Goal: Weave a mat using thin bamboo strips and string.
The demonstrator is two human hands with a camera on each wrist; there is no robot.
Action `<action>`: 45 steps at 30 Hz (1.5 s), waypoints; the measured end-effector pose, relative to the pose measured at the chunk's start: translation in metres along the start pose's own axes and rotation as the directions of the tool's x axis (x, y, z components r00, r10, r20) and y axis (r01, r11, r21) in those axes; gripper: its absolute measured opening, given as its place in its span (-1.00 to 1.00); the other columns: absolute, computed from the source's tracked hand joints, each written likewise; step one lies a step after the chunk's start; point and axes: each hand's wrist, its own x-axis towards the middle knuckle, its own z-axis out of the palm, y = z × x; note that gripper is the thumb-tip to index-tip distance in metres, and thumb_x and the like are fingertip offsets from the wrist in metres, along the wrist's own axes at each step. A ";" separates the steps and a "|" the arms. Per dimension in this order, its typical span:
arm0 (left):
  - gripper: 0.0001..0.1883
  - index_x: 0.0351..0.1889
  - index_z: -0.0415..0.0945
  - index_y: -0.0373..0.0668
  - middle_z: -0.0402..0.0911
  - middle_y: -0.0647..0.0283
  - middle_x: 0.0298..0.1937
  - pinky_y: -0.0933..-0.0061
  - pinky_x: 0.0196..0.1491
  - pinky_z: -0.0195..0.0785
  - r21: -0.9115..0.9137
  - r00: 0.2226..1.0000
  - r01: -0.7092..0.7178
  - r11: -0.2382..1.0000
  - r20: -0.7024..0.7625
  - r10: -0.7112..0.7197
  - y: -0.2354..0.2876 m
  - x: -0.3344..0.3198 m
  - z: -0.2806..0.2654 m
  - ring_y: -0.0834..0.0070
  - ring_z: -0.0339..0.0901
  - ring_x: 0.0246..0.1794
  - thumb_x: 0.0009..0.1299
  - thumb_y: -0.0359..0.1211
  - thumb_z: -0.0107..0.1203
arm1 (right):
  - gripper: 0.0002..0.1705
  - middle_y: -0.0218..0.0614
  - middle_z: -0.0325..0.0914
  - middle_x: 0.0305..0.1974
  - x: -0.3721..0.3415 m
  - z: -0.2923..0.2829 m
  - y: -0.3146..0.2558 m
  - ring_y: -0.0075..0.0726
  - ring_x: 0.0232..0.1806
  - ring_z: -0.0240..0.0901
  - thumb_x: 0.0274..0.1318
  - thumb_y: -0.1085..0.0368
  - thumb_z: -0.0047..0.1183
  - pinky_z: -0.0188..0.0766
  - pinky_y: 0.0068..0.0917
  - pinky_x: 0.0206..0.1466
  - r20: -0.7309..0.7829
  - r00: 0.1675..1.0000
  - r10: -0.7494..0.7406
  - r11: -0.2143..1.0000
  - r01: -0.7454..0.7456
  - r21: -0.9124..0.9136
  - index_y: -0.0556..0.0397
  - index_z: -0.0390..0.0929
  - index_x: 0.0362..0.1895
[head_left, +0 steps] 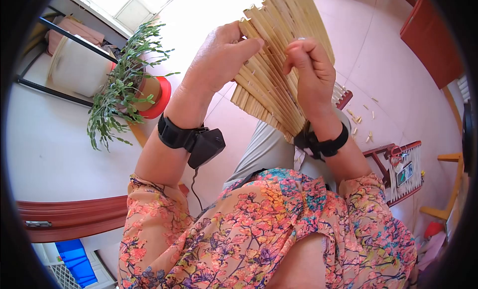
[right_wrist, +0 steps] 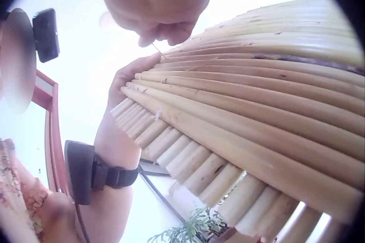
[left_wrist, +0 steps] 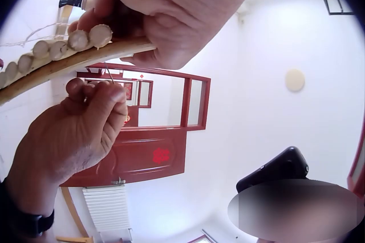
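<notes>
A panel of pale plant stalks (head_left: 279, 55), laid side by side in two crossed layers, stands tilted above the person's lap. The left hand (head_left: 221, 55) grips its edge, thumb on the near face and fingers behind; the left wrist view shows round cut stalk ends (left_wrist: 78, 40) beside that hand. Close to the panel's face, the right hand (head_left: 313, 72) has its fingers curled, pinching a thin needle-like piece (right_wrist: 158, 51). Its far end reaches the stalks near the left thumb in the right wrist view.
Short stalk offcuts (head_left: 369, 135) lie scattered on the tiled floor. At the right stands a low red-framed stool (head_left: 406, 172) with a phone-like item on its woven seat. A potted plant (head_left: 127, 85) and a black-framed rack (head_left: 55, 90) are at the left.
</notes>
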 end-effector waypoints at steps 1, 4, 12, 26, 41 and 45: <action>-0.68 -0.12 0.49 -0.35 0.56 0.31 -0.29 0.61 -0.22 0.31 0.001 1.000 0.008 1.000 0.021 -0.008 -0.002 0.003 -0.001 0.63 0.47 -0.30 0.25 -0.32 0.03 | -0.89 -0.34 0.46 -0.41 -0.007 -0.002 0.000 -0.47 -0.44 0.36 0.02 0.52 0.07 0.34 -0.57 -0.36 -0.019 0.962 0.273 0.931 -0.259 0.257 0.12 0.47 -0.31; -0.69 -0.12 0.49 -0.35 0.57 0.28 -0.28 0.60 -0.20 0.32 -0.039 0.999 0.035 0.999 0.007 -0.034 -0.005 0.004 -0.002 0.62 0.48 -0.29 0.25 -0.34 0.02 | -0.88 -0.39 0.47 -0.33 -0.019 0.002 -0.004 -0.61 -0.40 0.35 0.15 0.50 -0.04 0.35 -0.66 -0.34 0.049 0.853 0.519 0.747 -0.481 0.459 0.15 0.44 -0.20; -0.68 -0.13 0.50 -0.36 0.57 0.27 -0.29 0.60 -0.26 0.32 -0.017 0.999 0.032 0.999 0.009 -0.031 -0.008 0.002 -0.008 0.62 0.47 -0.33 0.24 -0.33 0.02 | -0.81 -0.42 0.49 -0.33 -0.010 0.025 0.004 -0.59 -0.28 0.36 -0.04 0.53 0.13 0.32 -0.63 -0.19 0.071 0.902 0.425 0.801 -0.411 0.436 0.09 0.51 -0.27; -0.72 -0.36 0.51 -0.35 0.45 0.33 -0.58 0.56 -0.62 0.21 -0.094 0.995 -0.042 0.995 -0.096 0.032 -0.028 0.007 -0.013 0.64 0.35 -0.64 0.14 -0.29 0.02 | -0.86 -0.29 0.48 -0.41 -0.001 0.041 0.019 -0.29 -0.35 0.43 -0.14 0.53 0.18 0.38 -0.48 -0.27 0.027 0.995 0.101 0.983 -0.104 0.151 0.10 0.50 -0.44; -0.69 -0.29 0.52 -0.35 0.48 0.32 -0.51 0.58 -0.55 0.24 -0.065 0.996 0.015 0.998 -0.083 -0.020 -0.008 0.009 -0.003 0.66 0.36 -0.56 0.18 -0.26 0.04 | -0.86 -0.22 0.48 -0.43 0.006 0.026 0.023 -0.23 -0.38 0.45 -0.11 0.51 0.17 0.40 -0.46 -0.31 0.032 0.998 0.047 0.996 -0.049 0.069 0.11 0.47 -0.42; -0.68 -0.27 0.53 -0.36 0.49 0.33 -0.50 0.58 -0.51 0.22 -0.075 0.996 0.006 0.997 -0.087 -0.013 -0.014 0.008 -0.006 0.67 0.36 -0.54 0.21 -0.24 0.04 | -0.88 -0.23 0.50 -0.40 0.010 0.027 0.021 -0.33 -0.37 0.46 -0.07 0.53 0.15 0.40 -0.56 -0.32 0.074 0.996 -0.046 0.998 0.050 -0.046 0.12 0.47 -0.41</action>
